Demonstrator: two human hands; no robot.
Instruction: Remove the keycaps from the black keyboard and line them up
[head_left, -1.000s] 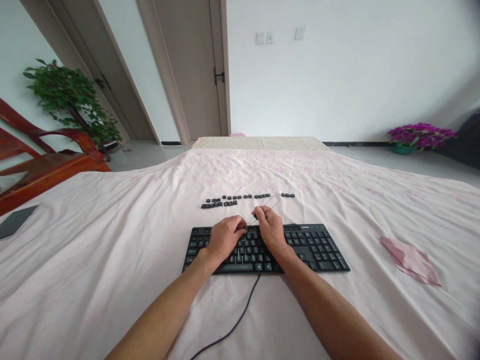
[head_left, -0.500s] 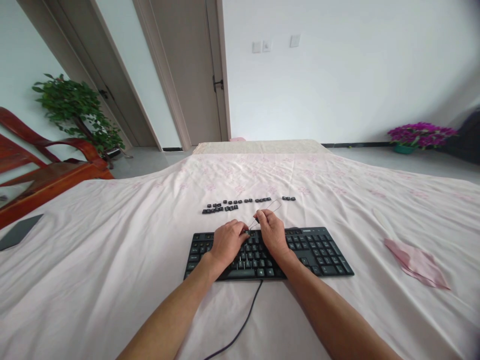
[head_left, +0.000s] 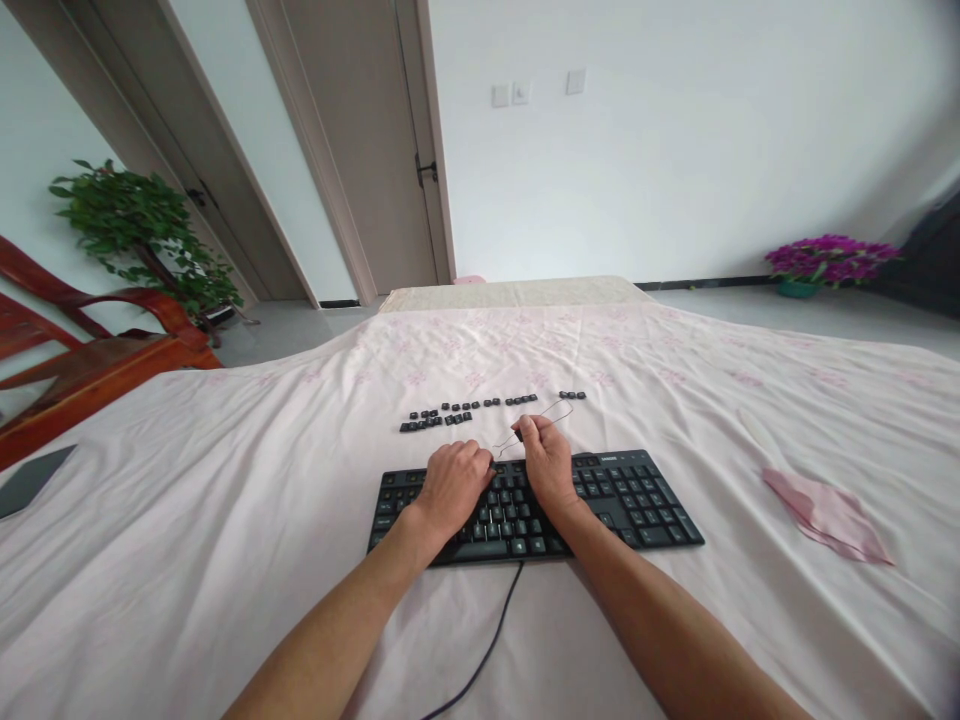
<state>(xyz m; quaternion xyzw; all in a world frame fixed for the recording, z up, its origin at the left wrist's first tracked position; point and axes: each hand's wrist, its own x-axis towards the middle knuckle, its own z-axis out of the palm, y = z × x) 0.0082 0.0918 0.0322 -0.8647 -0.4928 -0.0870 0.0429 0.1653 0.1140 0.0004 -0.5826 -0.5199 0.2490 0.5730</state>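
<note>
At the keyboard [head_left: 534, 520] on the cloth [head_left: 187, 540], the right hand [head_left: 548, 460] pinches the wire tool [head_left: 519, 435], now shifted from the left hand [head_left: 456, 485], seemingly off the keys [head_left: 501, 498]; I can't tell the left's grip.

Matt plastic keyboard [head_left: 619, 506], thin metal wire tool [head_left: 571, 407], creased cloth cover [head_left: 225, 540], glossy wooden chair [head_left: 169, 312]

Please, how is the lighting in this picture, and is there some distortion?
Head view: soft light, without hard shadows on the floral cloth; both doors lean, suggesting wide-angle distortion; the upper right corner is dark; most computer keyboard lettering is too small to read.
</note>
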